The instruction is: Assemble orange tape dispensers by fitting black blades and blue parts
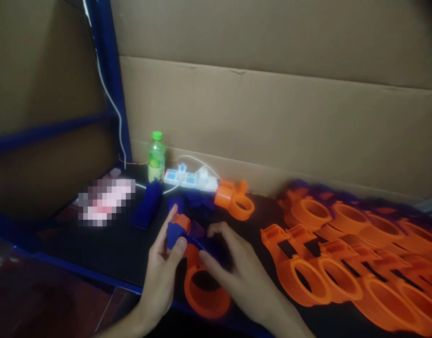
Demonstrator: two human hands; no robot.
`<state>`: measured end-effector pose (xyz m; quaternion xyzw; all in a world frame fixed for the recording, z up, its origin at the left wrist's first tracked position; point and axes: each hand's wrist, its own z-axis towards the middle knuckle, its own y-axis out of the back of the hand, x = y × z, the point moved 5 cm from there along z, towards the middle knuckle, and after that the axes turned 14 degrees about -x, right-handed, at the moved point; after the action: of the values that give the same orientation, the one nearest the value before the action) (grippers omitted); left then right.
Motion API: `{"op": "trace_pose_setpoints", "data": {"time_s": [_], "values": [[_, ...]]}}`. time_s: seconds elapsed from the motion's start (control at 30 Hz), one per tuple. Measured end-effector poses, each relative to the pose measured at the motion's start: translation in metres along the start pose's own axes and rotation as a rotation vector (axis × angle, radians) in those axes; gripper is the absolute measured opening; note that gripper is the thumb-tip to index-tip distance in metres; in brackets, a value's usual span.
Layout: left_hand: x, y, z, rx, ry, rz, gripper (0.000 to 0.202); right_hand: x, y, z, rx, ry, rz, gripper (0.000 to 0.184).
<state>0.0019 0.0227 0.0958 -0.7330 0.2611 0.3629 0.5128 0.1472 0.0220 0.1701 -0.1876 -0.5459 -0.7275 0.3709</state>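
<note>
Between my hands is an orange plastic ring part (207, 305) with a round opening, its ring hanging low near the table's front edge. A blue fabric strap (176, 234) is wrapped about its upper end. My left hand (165, 263) grips that end, thumb in front and fingers behind. From there the strap runs toward my right hand (239, 270), whose curved fingers and thumb are around its dark blue length. Part of the strap is hidden by the right hand and blurred.
Many orange ring parts (307, 281) lie in overlapping rows at right, with blue straps behind. Others: an orange part (242, 206), folded blue straps (148, 204), a green-capped bottle (157, 159), a white power strip (191, 178) with cables, a pixelated item (106, 202), and a cardboard wall (272, 117).
</note>
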Motion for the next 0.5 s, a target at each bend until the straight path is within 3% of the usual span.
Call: {"op": "trace_pose_setpoints", "data": {"time_s": [0.2,0.33,0.5], "values": [[-0.007,0.002,-0.004,0.052,-0.034,0.037,0.070,0.000,-0.007,-0.010,0.011,-0.049,0.101,0.022],[-0.006,0.003,-0.015,0.129,-0.022,0.018,0.070,-0.009,-0.006,-0.010,-0.065,-0.152,0.293,0.030],[-0.006,0.004,-0.019,0.126,-0.043,-0.006,0.078,-0.017,-0.013,-0.007,-0.061,-0.267,0.555,0.031]]}}
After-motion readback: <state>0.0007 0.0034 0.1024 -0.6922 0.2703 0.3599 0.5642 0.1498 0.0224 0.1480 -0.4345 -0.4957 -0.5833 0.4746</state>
